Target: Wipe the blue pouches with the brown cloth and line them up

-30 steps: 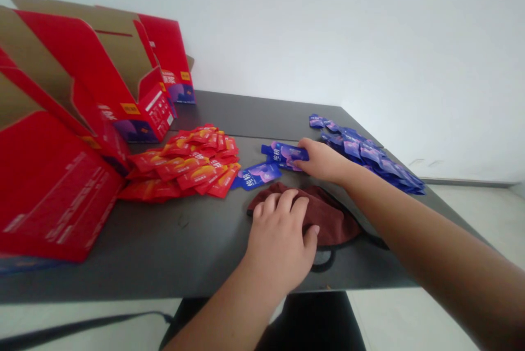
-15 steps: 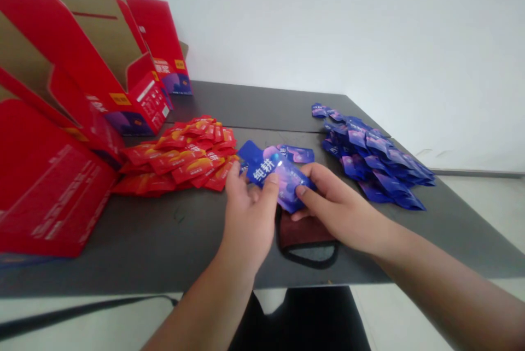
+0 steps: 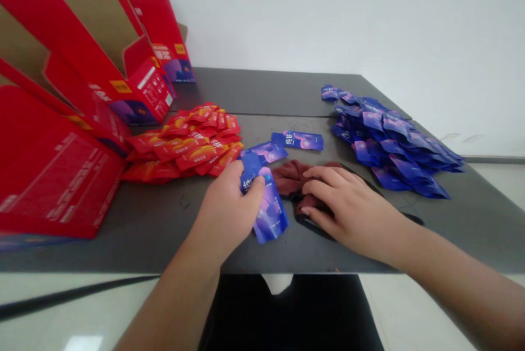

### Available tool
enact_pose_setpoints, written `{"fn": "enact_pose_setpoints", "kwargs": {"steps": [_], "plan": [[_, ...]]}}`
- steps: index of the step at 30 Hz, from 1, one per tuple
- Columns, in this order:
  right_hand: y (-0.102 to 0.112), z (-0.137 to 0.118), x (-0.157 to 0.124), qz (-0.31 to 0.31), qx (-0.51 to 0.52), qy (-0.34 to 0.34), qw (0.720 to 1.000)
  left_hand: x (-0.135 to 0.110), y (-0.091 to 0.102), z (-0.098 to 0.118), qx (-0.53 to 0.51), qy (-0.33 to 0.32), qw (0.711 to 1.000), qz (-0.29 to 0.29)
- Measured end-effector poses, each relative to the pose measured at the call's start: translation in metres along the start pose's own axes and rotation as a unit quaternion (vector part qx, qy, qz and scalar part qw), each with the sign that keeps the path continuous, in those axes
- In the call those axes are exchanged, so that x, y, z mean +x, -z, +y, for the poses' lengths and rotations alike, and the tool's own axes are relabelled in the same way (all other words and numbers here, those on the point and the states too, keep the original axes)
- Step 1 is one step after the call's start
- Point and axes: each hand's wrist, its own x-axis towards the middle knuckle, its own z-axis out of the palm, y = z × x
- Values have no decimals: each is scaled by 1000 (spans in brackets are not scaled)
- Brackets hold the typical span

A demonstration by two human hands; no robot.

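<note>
In the head view my left hand [image 3: 227, 211] is closed on a blue-purple pouch [image 3: 271, 211], thumb on its printed face, the pouch slanting down toward the table's front edge. There may be more than one pouch in the grip; I cannot tell. My right hand [image 3: 355, 209] lies over a crumpled brown cloth [image 3: 287, 176] with black edging, its fingers curled onto the fabric. Just beyond my left hand a blue pouch [image 3: 266, 151] lies flat. Another blue pouch [image 3: 303, 140] is flat beside it, slightly farther back.
Left of my hands is a heap of red-orange pouches [image 3: 197, 143]. Open red cardboard boxes [image 3: 53, 176] stand along the left side. A pile of blue pouches [image 3: 394, 143] covers the right of the grey table [image 3: 262, 94], which meets a white wall [image 3: 328, 12].
My right hand has let go of the pouch and moved down right onto the brown cloth, which is now bunched and spread wider. My left hand keeps the pouch, now lower and tilted downward.
</note>
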Motion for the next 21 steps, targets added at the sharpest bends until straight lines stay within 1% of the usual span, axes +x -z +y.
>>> {"fn": "enact_pose_setpoints", "kwargs": {"steps": [3, 6, 8, 10, 12, 14, 16, 17, 19, 21], "plan": [[13, 15, 2, -16, -5, 0, 1000, 1, -4, 0, 60, -9, 998, -10], [23, 25, 5, -18, 19, -12, 1000, 0, -14, -1, 95, -37, 995, 7], [23, 27, 8, -22, 38, -9, 999, -3, -19, -3, 111, -61, 992, 20], [19, 29, 13, -36, 53, 18, 998, -6, -20, -6, 134, -97, 986, 22], [13, 31, 18, -44, 53, 45, 997, -12, -16, -11, 155, -150, 976, -4], [7, 35, 24, -41, 39, 47, 997, -19, -9, -17, 171, -199, 963, -69], [4, 38, 30, -34, 32, 32, 998, -26, -3, -22, 184, -228, 946, -137], [5, 38, 32, -28, 41, 28, 998, -29, -1, -24, 193, -236, 939, -158], [7, 36, 34, -14, 80, 31, 996, -32, 1, -27, 208, -240, 934, -166], [12, 29, 34, -6, 126, 50, 991, -33, 0, -27, 213, -230, 937, -156]]}}
